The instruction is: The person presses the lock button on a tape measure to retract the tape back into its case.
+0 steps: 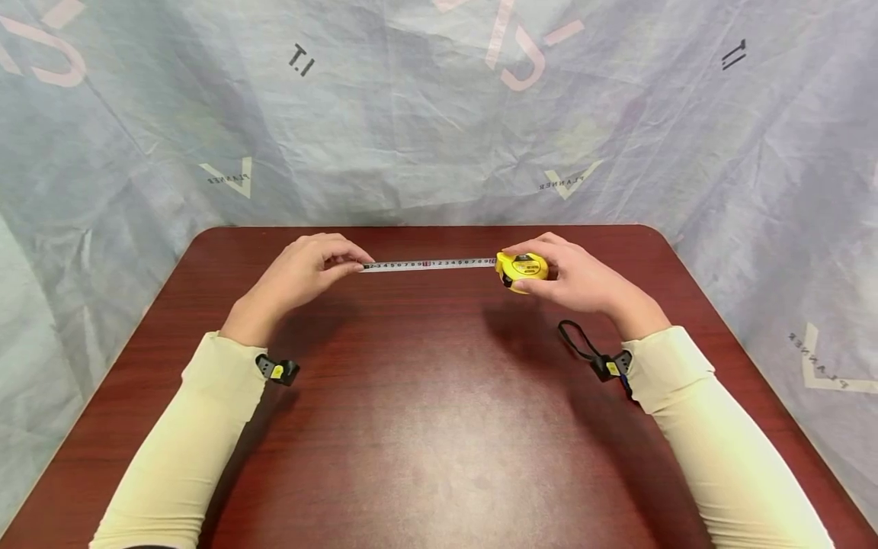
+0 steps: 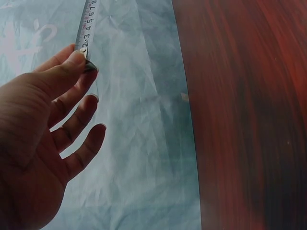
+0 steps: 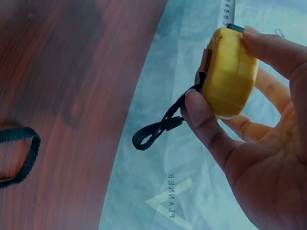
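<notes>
A yellow tape measure (image 1: pixel 524 268) is held in my right hand (image 1: pixel 572 278), thumb and fingers around its case. From the case a white blade (image 1: pixel 428 265) with black numbers runs left, nearly level above the table. My left hand (image 1: pixel 305 271) pinches the blade's free end between thumb and forefinger. In the left wrist view the metal end hook (image 2: pixel 90 66) shows at the fingertips, while the other fingers of the left hand (image 2: pixel 43 110) are loosely bent. A black strap (image 3: pixel 160 127) hangs from the tape measure's case in the right wrist view.
Below both hands lies a red-brown wooden table (image 1: pixel 411 427) with rounded far corners. Grey-white sheeting (image 1: pixel 411 137) with printed letters hangs behind and beside it. Each wrist carries a small black device, and a black cord loop (image 1: pixel 576 341) dangles at the right wrist.
</notes>
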Action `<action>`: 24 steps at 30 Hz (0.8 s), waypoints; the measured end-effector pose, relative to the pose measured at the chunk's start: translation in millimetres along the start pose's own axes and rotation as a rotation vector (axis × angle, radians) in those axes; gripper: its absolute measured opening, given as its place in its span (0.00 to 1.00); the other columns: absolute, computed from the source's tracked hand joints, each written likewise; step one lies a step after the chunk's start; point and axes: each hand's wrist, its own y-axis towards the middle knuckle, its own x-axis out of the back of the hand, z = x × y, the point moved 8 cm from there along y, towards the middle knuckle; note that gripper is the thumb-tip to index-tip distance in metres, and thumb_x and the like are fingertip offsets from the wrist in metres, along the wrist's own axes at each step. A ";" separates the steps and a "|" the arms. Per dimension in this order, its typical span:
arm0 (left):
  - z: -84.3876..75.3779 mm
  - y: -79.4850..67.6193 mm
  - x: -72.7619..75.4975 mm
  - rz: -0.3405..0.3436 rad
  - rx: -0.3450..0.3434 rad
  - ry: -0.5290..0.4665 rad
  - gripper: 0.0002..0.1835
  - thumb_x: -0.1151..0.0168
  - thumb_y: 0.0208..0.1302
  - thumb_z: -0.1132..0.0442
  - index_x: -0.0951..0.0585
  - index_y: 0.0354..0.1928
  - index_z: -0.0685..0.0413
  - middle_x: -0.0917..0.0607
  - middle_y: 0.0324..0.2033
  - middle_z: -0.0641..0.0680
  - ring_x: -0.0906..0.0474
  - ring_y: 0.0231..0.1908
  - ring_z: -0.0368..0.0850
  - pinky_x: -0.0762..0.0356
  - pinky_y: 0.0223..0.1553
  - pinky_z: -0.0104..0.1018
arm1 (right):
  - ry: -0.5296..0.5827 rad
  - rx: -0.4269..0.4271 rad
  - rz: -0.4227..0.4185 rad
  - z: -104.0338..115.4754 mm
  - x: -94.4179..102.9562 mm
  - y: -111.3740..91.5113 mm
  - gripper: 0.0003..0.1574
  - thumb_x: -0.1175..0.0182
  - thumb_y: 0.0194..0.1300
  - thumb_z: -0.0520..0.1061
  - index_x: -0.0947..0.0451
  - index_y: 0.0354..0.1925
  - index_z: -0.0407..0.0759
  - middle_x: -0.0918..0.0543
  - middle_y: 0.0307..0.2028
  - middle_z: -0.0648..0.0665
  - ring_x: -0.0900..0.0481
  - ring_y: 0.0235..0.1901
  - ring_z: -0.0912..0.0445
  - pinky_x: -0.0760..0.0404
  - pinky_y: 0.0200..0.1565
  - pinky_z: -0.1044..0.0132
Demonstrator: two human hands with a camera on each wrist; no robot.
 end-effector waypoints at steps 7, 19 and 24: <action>-6.3 4.8 -2.3 -0.004 -0.015 0.002 0.09 0.29 0.69 0.60 0.10 0.49 0.40 0.13 0.42 0.38 0.22 0.37 0.37 0.28 0.39 0.41 | 0.010 0.006 -0.006 1.8 -2.5 3.0 0.30 0.30 0.69 0.47 0.23 0.67 0.51 0.25 0.56 0.42 0.25 0.48 0.52 0.20 0.45 0.54; -14.6 13.7 -6.5 0.003 -0.023 -0.008 0.09 0.29 0.69 0.59 0.11 0.49 0.38 0.14 0.42 0.37 0.23 0.35 0.37 0.28 0.37 0.41 | 0.024 0.002 -0.014 11.1 -6.3 8.3 0.31 0.27 0.67 0.50 0.22 0.66 0.52 0.25 0.55 0.43 0.24 0.48 0.53 0.19 0.46 0.55; -18.7 17.1 -8.5 0.000 -0.028 -0.020 0.09 0.29 0.69 0.60 0.11 0.48 0.39 0.14 0.42 0.37 0.23 0.35 0.37 0.27 0.38 0.40 | 0.044 -0.017 -0.004 15.4 -8.7 10.4 0.32 0.27 0.66 0.50 0.22 0.66 0.52 0.25 0.56 0.42 0.24 0.48 0.52 0.19 0.45 0.57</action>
